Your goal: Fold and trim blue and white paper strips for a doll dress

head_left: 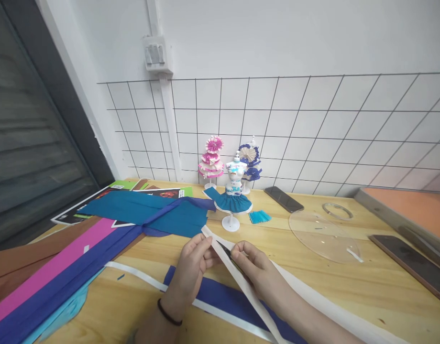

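Note:
My left hand (191, 267) pinches the upper end of a long white paper strip (241, 282) that runs down toward the bottom right. My right hand (258, 267) is closed on the same strip a little lower, with a dark slim tool (225, 249), perhaps scissors, showing between the fingers. A dark blue crepe sheet (223, 296) lies under both hands on the wooden table (349, 286).
Teal, blue, pink and brown crepe paper sheets (98, 239) spread across the left. Small mannequins in paper dresses (234, 191) stand by the wire grid wall. A phone (283, 198), clear round plate (320, 234), tape ring (336, 210) and another phone (413, 265) lie right.

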`<state>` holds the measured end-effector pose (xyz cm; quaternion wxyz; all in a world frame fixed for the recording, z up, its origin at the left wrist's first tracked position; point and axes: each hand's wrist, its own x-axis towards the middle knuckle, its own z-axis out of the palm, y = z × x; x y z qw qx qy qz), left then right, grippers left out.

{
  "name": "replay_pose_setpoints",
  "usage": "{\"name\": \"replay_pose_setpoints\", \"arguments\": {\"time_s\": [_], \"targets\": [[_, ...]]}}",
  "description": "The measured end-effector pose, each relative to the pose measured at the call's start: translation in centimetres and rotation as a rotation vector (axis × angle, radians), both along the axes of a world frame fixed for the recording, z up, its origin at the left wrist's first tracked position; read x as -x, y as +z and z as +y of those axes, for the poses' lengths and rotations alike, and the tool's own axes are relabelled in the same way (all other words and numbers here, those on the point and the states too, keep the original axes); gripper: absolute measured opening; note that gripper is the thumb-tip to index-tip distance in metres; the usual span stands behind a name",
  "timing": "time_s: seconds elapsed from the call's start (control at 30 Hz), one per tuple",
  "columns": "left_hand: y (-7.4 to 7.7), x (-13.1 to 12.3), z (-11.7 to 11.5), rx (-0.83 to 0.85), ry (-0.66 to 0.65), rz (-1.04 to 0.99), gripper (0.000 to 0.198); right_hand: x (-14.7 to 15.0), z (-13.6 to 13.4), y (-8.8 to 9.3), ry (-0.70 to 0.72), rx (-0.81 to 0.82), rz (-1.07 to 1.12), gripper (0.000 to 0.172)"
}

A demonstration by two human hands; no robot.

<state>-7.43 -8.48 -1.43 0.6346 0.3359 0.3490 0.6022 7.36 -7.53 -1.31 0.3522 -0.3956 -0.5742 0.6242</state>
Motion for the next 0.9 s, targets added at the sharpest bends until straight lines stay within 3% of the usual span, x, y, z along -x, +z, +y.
{"name": "replay_pose_setpoints", "arguments": {"time_s": [0.23, 0.5, 0.67, 0.9], "targets": [[-0.2, 0.2, 0.2, -0.005, 0.021, 0.039, 0.008, -0.1, -0.3, 0.1, 0.010, 0.089, 0.015, 0.038], [-0.3, -0.1, 0.0, -0.035, 0.097, 0.044, 0.007, 0.6, -0.4, 1.7, -0.010, 0.192, 0.007, 0.048], [-0.3, -0.1, 0.0, -0.053, 0.127, 0.013, 0.007, 1.1, -0.4, 2.0, -0.018, 0.176, -0.034, 0.044], [0.1, -0.2, -0.1, -0.052, 0.147, -0.001, 0.006, 1.3, 0.0, 0.9, -0.009, 0.068, 0.020, 0.034]]}}
